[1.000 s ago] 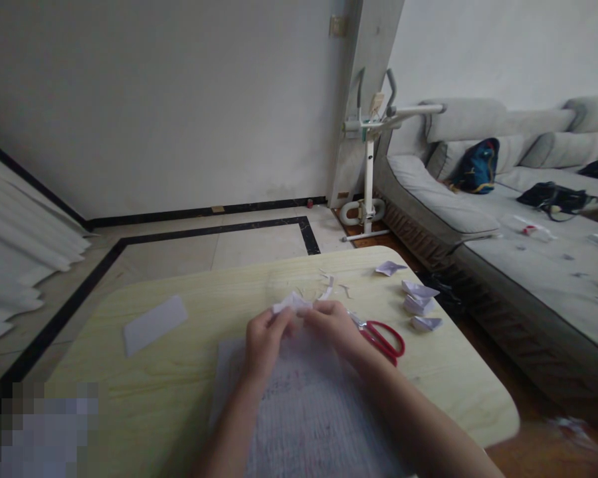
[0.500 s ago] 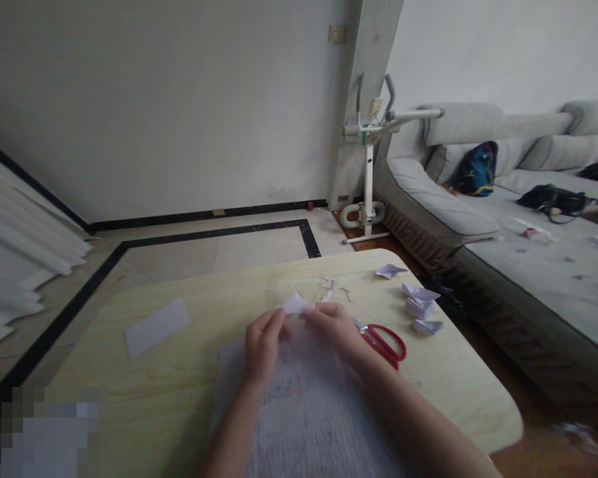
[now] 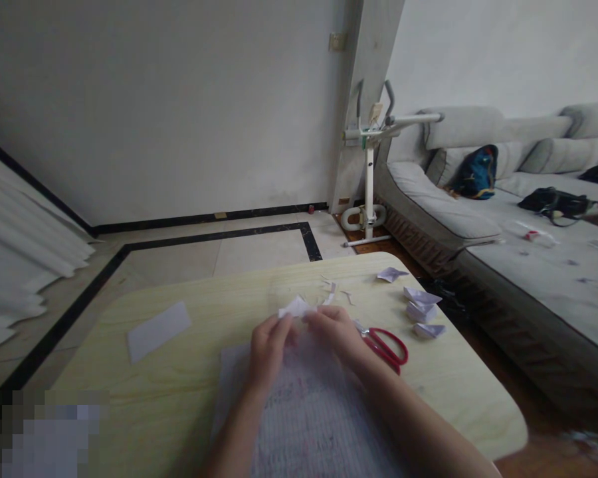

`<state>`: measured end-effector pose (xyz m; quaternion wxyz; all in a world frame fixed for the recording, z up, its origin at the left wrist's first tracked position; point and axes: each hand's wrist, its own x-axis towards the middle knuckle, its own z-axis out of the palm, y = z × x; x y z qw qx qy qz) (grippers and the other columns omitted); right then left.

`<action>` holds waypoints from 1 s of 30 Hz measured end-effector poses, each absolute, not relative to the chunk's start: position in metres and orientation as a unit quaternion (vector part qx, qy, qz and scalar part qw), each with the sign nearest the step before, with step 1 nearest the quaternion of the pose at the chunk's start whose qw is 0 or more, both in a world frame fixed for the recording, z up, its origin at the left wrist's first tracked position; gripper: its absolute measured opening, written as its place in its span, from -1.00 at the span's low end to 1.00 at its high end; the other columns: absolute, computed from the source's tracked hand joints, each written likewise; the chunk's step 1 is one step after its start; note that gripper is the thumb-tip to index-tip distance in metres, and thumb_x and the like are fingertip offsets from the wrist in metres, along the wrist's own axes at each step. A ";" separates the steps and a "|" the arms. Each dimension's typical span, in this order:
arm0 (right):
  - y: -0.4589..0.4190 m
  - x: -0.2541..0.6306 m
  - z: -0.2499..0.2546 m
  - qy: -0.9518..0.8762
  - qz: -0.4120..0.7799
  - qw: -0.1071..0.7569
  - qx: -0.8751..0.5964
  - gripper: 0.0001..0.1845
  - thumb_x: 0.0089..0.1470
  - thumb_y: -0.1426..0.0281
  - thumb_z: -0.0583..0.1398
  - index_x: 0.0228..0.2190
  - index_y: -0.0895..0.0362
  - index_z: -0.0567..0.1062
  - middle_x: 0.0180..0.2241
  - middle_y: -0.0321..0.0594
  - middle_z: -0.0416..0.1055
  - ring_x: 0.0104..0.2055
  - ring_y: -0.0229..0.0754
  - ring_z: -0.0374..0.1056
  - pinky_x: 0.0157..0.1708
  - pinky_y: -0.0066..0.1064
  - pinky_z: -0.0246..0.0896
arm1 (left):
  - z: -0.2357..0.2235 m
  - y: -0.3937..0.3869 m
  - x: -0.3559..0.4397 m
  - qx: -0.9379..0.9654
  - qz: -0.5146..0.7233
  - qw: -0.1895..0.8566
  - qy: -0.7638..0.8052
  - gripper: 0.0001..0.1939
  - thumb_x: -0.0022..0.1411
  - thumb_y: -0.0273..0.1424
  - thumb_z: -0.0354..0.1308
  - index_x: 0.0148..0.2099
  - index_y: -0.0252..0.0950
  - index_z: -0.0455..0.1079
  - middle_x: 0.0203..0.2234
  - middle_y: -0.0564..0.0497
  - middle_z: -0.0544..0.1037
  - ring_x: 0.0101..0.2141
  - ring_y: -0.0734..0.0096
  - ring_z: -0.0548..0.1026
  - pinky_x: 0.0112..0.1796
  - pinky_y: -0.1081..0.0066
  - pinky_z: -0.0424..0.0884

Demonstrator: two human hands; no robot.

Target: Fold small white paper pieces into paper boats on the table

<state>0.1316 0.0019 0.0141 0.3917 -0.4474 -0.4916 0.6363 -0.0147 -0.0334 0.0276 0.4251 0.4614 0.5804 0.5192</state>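
A small piece of folded white paper (image 3: 296, 307) is pinched between my two hands, over the far end of a sheet with handwriting (image 3: 309, 411). My left hand (image 3: 269, 342) closes on its left side with thumb and fingers. On its right side my right hand (image 3: 331, 325) grips it, the fingertips slightly blurred. Red-handled scissors (image 3: 389, 348) lie just right of my right hand, their blades partly hidden. Thin paper scraps (image 3: 331, 292) lie beyond my hands.
Several folded paper boats (image 3: 421, 297) sit along the right edge of the wooden table (image 3: 194, 392). A blank paper rectangle (image 3: 159, 330) lies at the left. A grey sofa (image 3: 528, 259) with bags and a white exercise machine (image 3: 369, 172) stand beyond the table.
My left hand has shifted slightly right, toward my right hand. More of the folded paper shows above the fingertips, and the whole view has moved a little.
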 end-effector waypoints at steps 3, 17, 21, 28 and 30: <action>0.002 0.131 0.014 -0.510 0.602 0.404 -0.463 -0.63 0.01 0.16 0.20 -0.62 0.19 0.43 -0.68 -0.36 0.21 -0.64 -0.37 0.07 -0.63 -0.52 -0.11 | 0.026 -0.033 -0.015 0.466 0.513 0.433 0.577 -0.60 0.18 -0.19 0.06 -0.60 -0.32 0.30 -0.73 0.09 0.35 -0.62 0.49 0.31 -0.52 0.50 0.23; 0.005 0.131 0.007 -0.433 0.665 0.427 -0.434 -0.64 -0.01 0.13 0.21 -0.53 0.21 0.47 -0.69 -0.39 0.17 -0.67 -0.39 0.01 -0.66 -0.51 -0.17 | 0.018 -0.031 -0.013 0.475 0.527 0.402 0.578 -0.74 0.16 -0.24 0.12 -0.46 -0.32 0.35 -0.67 0.14 0.37 -0.60 0.52 0.34 -0.53 0.55 0.24; 0.005 0.131 0.010 -0.444 0.655 0.425 -0.438 -0.64 -0.01 0.14 0.21 -0.54 0.21 0.46 -0.68 -0.38 0.18 -0.66 -0.38 0.02 -0.66 -0.51 -0.15 | 0.018 -0.031 -0.013 0.469 0.537 0.404 0.574 -0.73 0.15 -0.21 0.13 -0.43 -0.32 0.37 -0.67 0.13 0.37 -0.61 0.52 0.34 -0.55 0.56 0.24; 0.003 0.130 0.015 -0.540 0.562 0.408 -0.475 -0.62 0.01 0.13 0.19 -0.59 0.19 0.46 -0.64 -0.32 0.27 -0.59 -0.33 0.13 -0.61 -0.51 -0.05 | 0.021 -0.033 -0.015 0.459 0.533 0.426 0.568 -0.70 0.14 -0.21 0.11 -0.50 -0.32 0.34 -0.68 0.11 0.39 -0.60 0.49 0.35 -0.54 0.53 0.26; 0.002 0.129 0.015 -0.550 0.554 0.404 -0.477 -0.62 0.03 0.13 0.17 -0.58 0.19 0.47 -0.64 -0.32 0.28 -0.58 -0.32 0.14 -0.61 -0.51 -0.04 | 0.023 -0.033 -0.016 0.462 0.531 0.415 0.577 -0.67 0.16 -0.22 0.09 -0.55 -0.32 0.32 -0.70 0.11 0.36 -0.61 0.50 0.32 -0.55 0.53 0.24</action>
